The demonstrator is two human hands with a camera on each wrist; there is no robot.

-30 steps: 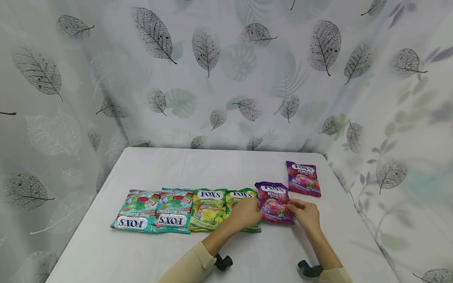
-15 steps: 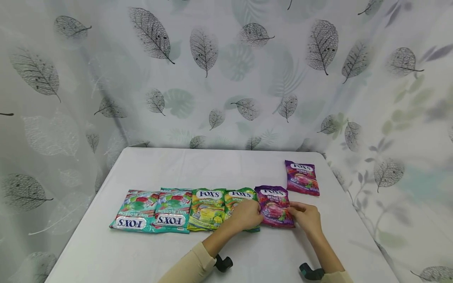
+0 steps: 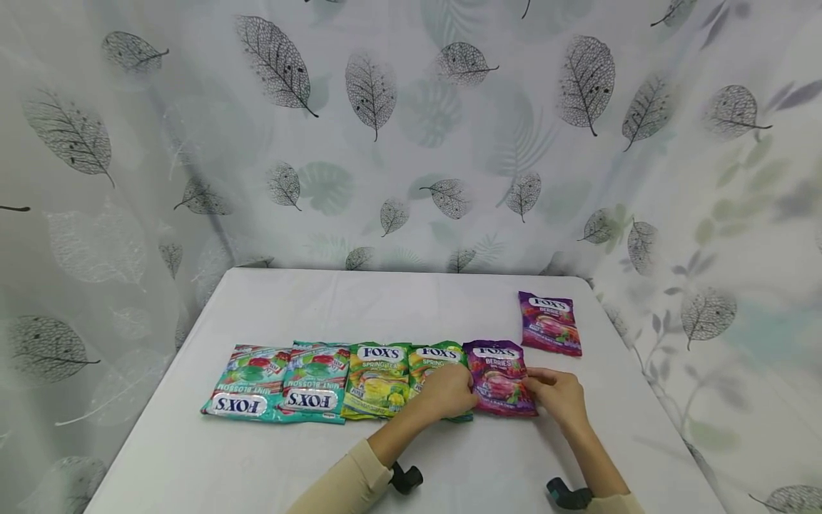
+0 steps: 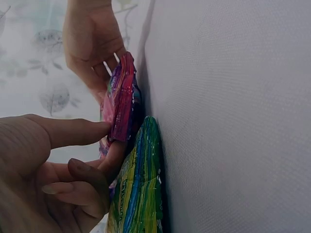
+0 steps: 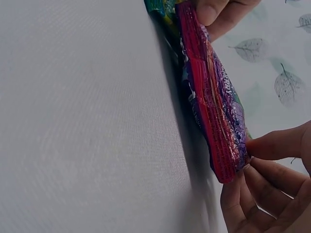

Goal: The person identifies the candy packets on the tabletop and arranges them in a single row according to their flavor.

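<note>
Between both hands is a purple Fox's Berries candy bag [image 3: 498,380], at the right end of a row of candy bags. My left hand [image 3: 447,391] pinches its left edge between thumb and fingers, as the left wrist view shows, while covering part of a green Spring Tea candy bag [image 3: 437,355]. At the opposite edge, my right hand [image 3: 560,400] pinches the berries bag, thumb on top and fingers beneath in the right wrist view. The berries bag's left edge lies right against the green bag [image 4: 138,189].
Another yellow-green Spring Tea bag [image 3: 377,378] and two teal Mint Blossom bags, one at the far left [image 3: 247,382], continue the row. A second purple Berries bag [image 3: 550,323] lies at the back right of the white table [image 3: 385,307]. A leaf-patterned curtain [image 3: 411,143] stands behind.
The pinched berries bag has come slightly toward the table's front, its top now level with the green bags. Both hands keep hold of it; the right hand has shifted slightly with it.
</note>
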